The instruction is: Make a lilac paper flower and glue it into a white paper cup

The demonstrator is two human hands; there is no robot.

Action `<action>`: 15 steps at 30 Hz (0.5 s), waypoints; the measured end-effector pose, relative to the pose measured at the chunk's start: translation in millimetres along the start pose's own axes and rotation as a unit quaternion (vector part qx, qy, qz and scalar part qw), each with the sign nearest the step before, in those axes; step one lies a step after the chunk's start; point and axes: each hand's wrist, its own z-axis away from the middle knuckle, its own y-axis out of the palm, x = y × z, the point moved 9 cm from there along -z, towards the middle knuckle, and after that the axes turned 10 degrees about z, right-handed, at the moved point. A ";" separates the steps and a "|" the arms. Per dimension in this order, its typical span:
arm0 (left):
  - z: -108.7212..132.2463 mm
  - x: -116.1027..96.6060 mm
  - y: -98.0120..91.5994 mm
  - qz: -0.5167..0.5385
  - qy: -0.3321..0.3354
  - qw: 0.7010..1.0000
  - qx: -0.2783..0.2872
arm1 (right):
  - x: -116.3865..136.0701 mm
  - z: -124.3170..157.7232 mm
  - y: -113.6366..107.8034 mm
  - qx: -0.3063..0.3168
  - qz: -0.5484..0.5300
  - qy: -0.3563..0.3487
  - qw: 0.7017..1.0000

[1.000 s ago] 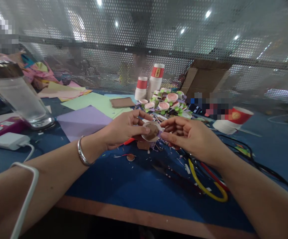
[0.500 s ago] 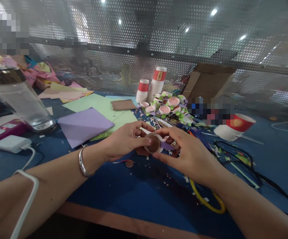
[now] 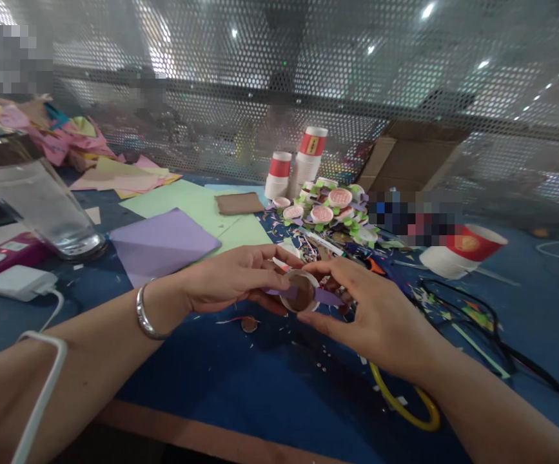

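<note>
Between my two hands is a small round paper piece (image 3: 303, 293) with a white rim, a brown face and purple paper tabs on both sides; it looks like a cut-off cup bottom. My left hand (image 3: 240, 277) pinches its left side, thumb over the left purple tab. On the right, my right hand (image 3: 361, 299) grips the rim between thumb and fingers, beside the other purple tab (image 3: 328, 297). A small brown disc (image 3: 249, 324) lies on the table just below my left hand. Behind my hands rises a pile of similar round pieces (image 3: 330, 209) with green and purple tabs.
Purple paper (image 3: 166, 241) and green paper (image 3: 182, 200) lie left, near a glass bottle (image 3: 61, 200) and a white charger (image 3: 18, 282). Stacked paper cups (image 3: 305, 164) stand behind; another cup stack (image 3: 463, 251) lies right. Scraps, black cables (image 3: 492, 341) and a yellow loop (image 3: 405, 409) spread rightward.
My left thumb has moved off the brown face to the left edge, and a purple tab now shows there. The view has shifted slightly.
</note>
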 end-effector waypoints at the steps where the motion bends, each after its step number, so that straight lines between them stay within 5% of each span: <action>1: 0.3 0.1 0.6 -0.021 0.003 1.000 0.012 | 0.0 0.4 1.2 0.005 0.003 -0.001 1.000; 5: 2.7 -3.8 6.1 -0.157 0.071 0.984 0.039 | -1.9 2.1 6.4 0.024 0.014 0.001 1.000; 10: 10.3 -19.2 14.7 -0.350 0.190 0.917 -0.024 | -2.9 2.3 5.6 0.015 0.009 -0.004 1.000; 15: 10.4 -21.1 13.5 -0.367 0.179 0.911 -0.048 | -7.2 0.7 4.4 0.026 -0.030 0.021 0.999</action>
